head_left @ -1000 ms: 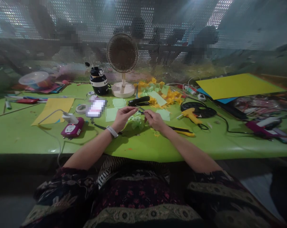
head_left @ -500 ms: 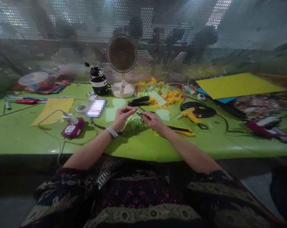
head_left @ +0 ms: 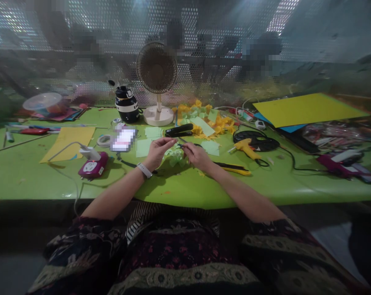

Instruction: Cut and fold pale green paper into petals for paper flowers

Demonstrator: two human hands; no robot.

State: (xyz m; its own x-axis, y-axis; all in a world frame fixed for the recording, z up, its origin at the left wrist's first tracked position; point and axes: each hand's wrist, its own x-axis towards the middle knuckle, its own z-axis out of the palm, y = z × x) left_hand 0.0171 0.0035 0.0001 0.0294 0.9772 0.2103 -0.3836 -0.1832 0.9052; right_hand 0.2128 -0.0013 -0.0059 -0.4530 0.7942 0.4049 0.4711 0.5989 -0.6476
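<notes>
Over the middle of the green table, my left hand (head_left: 157, 152) has its thumb and fingers pinched together; whatever lies between them is too small to make out. Facing it, my right hand (head_left: 197, 155) is closed around a thin dark blue tool (head_left: 180, 145), whose tip points at the left fingertips. A grey blade-like strip (head_left: 183, 140) shows just behind the right fingers, and I cannot tell whether it is held. Cut light-green paper pieces (head_left: 176, 157) lie in a heap below both hands. Behind them rests a black stapler (head_left: 179, 130).
Green paper sheets (head_left: 144, 147) and yellow paper flowers (head_left: 225, 125) lie around. A yellow cutter (head_left: 234, 169) and yellow glue gun (head_left: 247, 149) are at right. A phone (head_left: 124, 139), tape roll (head_left: 104, 141), purple power socket (head_left: 93, 166), bottle (head_left: 126, 106) and fan (head_left: 158, 116) stand left and behind.
Both hands stay nearly in place, fingertips close together. The view has shifted very slightly; nothing on the table has visibly moved.
</notes>
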